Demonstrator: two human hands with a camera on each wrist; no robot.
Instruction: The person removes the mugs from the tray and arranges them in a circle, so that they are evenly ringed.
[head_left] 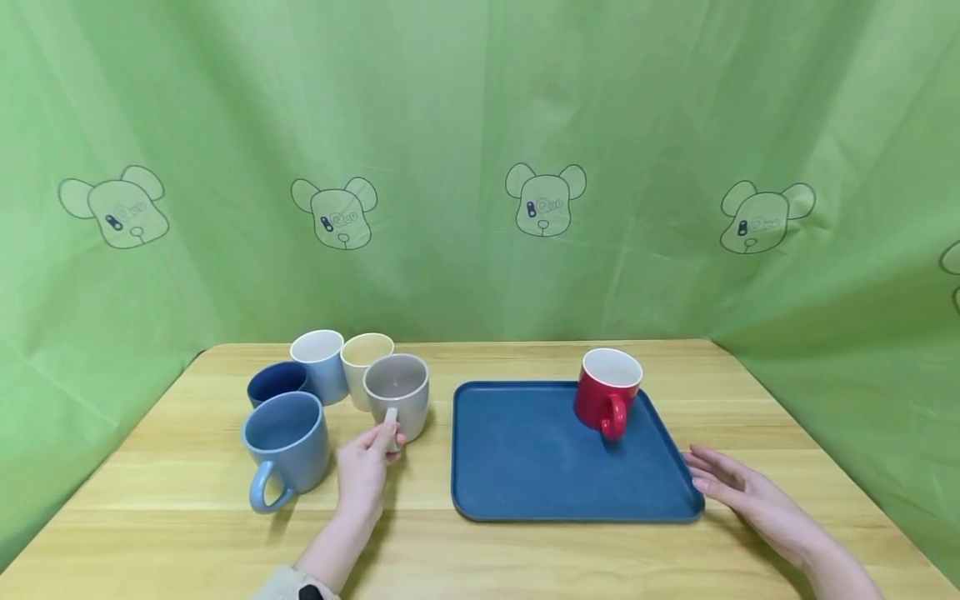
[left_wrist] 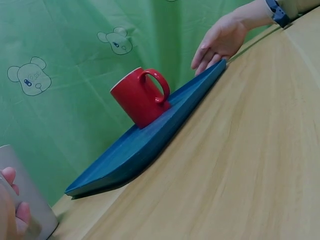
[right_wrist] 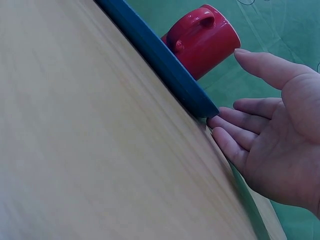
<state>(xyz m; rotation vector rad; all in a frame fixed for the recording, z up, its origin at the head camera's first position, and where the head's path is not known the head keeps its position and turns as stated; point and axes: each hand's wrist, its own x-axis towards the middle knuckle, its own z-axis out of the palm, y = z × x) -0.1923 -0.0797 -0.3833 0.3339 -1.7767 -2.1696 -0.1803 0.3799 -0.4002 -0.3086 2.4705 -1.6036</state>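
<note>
My left hand (head_left: 363,473) pinches the handle of a light grey mug (head_left: 411,408), which stands upright on the table left of the blue tray (head_left: 525,471). In the left wrist view, only part of that grey mug (left_wrist: 35,212) shows at the lower left, with fingertips at its side. A red mug (head_left: 595,402) with a white inside stands on the tray toward the back right, its handle facing the front. By the tray's right edge is my right hand (head_left: 761,504), fingers loosely extended. Its fingertips (right_wrist: 214,121) are at the tray's corner in the right wrist view; contact is unclear.
Left of the grey mug stand a large blue mug (head_left: 303,458), a dark blue cup (head_left: 276,383), a light blue cup (head_left: 326,375) and a cream cup (head_left: 356,379), close together. A green curtain (head_left: 465,275) hangs behind the wooden table (head_left: 420,558).
</note>
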